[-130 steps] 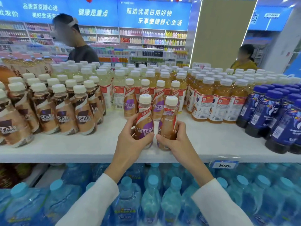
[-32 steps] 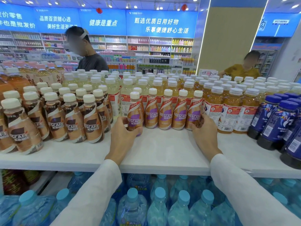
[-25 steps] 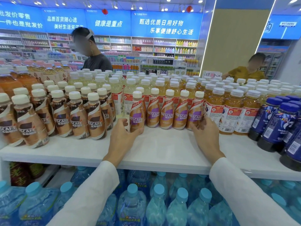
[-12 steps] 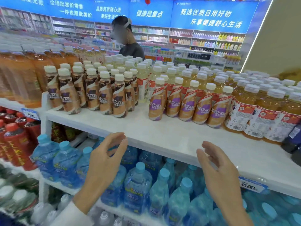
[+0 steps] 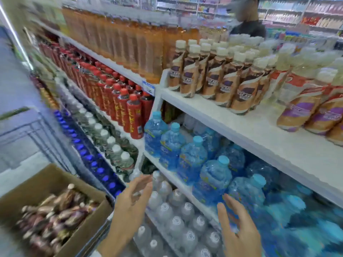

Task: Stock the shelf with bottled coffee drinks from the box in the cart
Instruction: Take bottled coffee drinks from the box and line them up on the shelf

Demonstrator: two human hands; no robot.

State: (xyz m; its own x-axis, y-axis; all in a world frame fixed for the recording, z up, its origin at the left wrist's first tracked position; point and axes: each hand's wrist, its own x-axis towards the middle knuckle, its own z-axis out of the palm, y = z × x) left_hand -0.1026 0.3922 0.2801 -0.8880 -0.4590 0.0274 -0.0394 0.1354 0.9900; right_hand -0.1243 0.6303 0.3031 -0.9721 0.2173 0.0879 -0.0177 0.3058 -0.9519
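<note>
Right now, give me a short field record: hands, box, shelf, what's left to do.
left hand: open, empty, nearest the box
right hand: open, empty, in front of the water bottles
box: cardboard, open, lower left, coffee bottles lying inside
shelf: coffee rows standing, bare space at the front
view: motion-blurred
likely next: take more bottles from the box
</note>
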